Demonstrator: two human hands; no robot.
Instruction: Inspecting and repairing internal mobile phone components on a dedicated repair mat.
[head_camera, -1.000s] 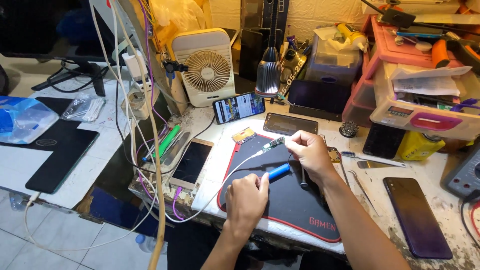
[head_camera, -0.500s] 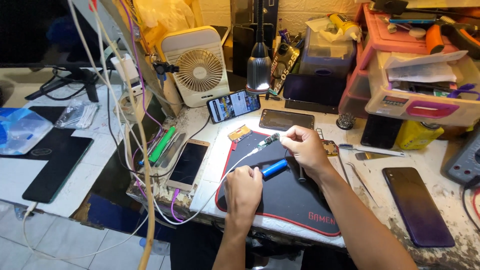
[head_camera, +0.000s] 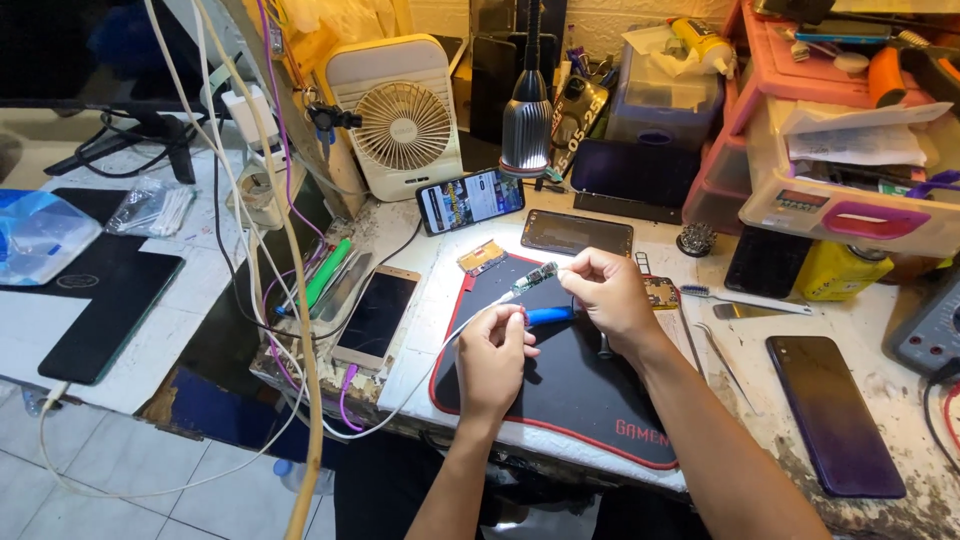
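You hold a small green circuit board (head_camera: 537, 275) pinched in the fingertips of your right hand (head_camera: 612, 300), just above the far edge of the black mat (head_camera: 560, 400) with its red border. A white cable (head_camera: 440, 350) runs from that board down and to the left, off the near edge of the bench. Your left hand (head_camera: 492, 355) is closed around a blue-handled tool (head_camera: 548, 316), which lies across the gap between your two hands, its blue grip showing just below your right fingers. Both hands sit over the middle of the mat, close together but not touching. On the mat's far left corner lies a small yellow part (head_camera: 481, 257). Just left of the mat a phone with a pale frame (head_camera: 377, 315) lies face up, and beyond that a green marker (head_camera: 325, 272) rests among loose wires. Far of the mat a dark phone (head_camera: 577, 232) lies flat, and to its left a lit phone (head_camera: 470, 200) leans against the base of a white desk fan (head_camera: 400, 115). A lamp head (head_camera: 527, 135) hangs above them. To the right of your right forearm lie a toothbrush (head_camera: 745, 296), tweezers (head_camera: 722, 355) and, nearer you, a purple-backed phone (head_camera: 830, 412). Pink and white storage drawers (head_camera: 850, 200) stand at the far right.
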